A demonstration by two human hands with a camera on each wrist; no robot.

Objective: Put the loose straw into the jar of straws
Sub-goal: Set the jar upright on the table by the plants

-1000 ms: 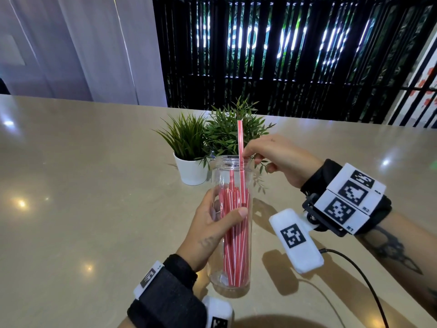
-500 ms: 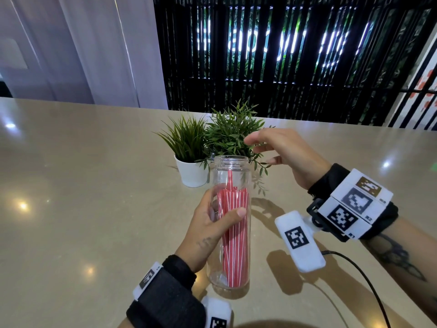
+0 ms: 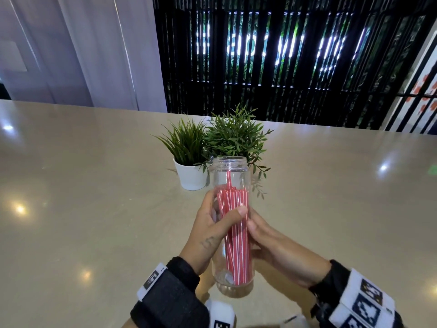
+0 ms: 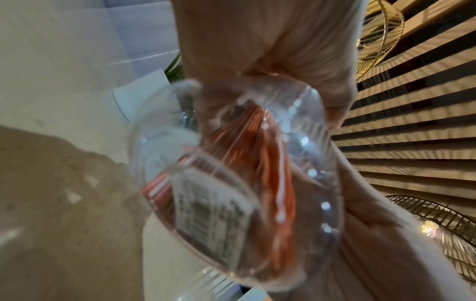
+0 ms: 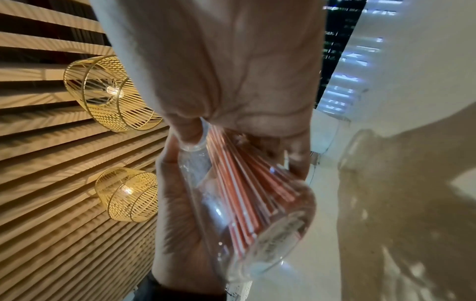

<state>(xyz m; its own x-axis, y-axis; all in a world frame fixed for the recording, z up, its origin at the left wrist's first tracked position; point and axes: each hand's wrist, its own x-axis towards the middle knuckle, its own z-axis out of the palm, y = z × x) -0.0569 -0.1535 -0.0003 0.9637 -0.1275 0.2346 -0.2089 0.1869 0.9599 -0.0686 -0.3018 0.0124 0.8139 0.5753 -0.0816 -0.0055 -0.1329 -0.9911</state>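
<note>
A tall clear plastic jar (image 3: 230, 171) holds a bundle of red-and-white striped straws (image 3: 236, 233). One straw (image 3: 229, 179) sticks up above the others, inside the jar below its open mouth. My left hand (image 3: 212, 230) grips the jar's left side, thumb across the front. My right hand (image 3: 276, 247) grips its right side, thumb along the glass. In the left wrist view the jar (image 4: 231, 183) shows its labelled bottom, so it is tilted or lifted off the table. The right wrist view shows the right hand (image 5: 231, 71) wrapped round the jar (image 5: 244, 203).
Two small green plants stand just behind the jar: a grassy one in a white pot (image 3: 190, 176) and a leafy one (image 3: 236, 136). The beige table (image 3: 94, 197) stretches wide on both sides. A dark slatted wall lies beyond its far edge.
The right hand let go of the straw at the jar's mouth and it dropped in among the others. The right hand then came down and took hold of the jar's right side.
</note>
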